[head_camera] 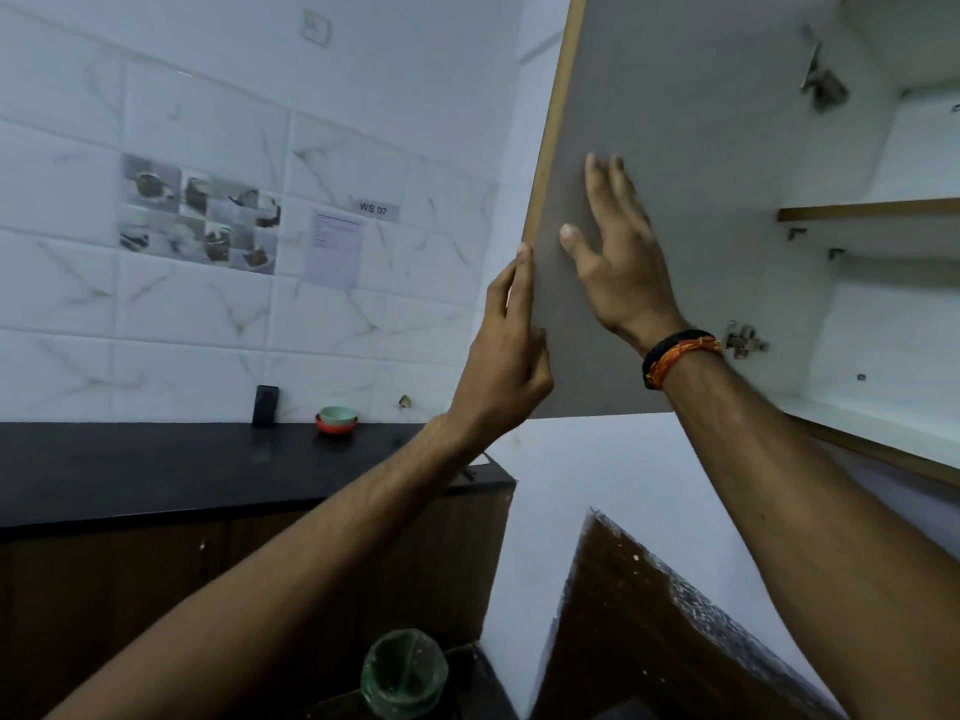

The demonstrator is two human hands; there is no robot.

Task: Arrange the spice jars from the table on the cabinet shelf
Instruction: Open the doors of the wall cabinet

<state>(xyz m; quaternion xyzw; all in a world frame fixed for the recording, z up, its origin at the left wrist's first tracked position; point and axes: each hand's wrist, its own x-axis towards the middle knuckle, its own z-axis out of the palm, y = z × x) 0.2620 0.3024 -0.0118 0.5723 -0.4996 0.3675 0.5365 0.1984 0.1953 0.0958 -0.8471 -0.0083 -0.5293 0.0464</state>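
Two bare hands on an open wall cabinet door, with its shelves empty of jars.

The grey cabinet door (675,200) stands swung open; it looks stiff and light on its hinges, best taken by its free wooden edge. Inside, the cabinet shelf (872,210) sits bare and well apart from the dark table (156,459) below. The right hand (618,262) lies flat on the door's inner face, fingers (597,174) spread wide and holding nothing. The left hand (509,350) pinches the door's edge. One green-lidded jar (405,672) shows at the bottom; probably smooth, rigid and breakable, best gripped around its body. A small red and green bowl (336,419) rests by the wall.
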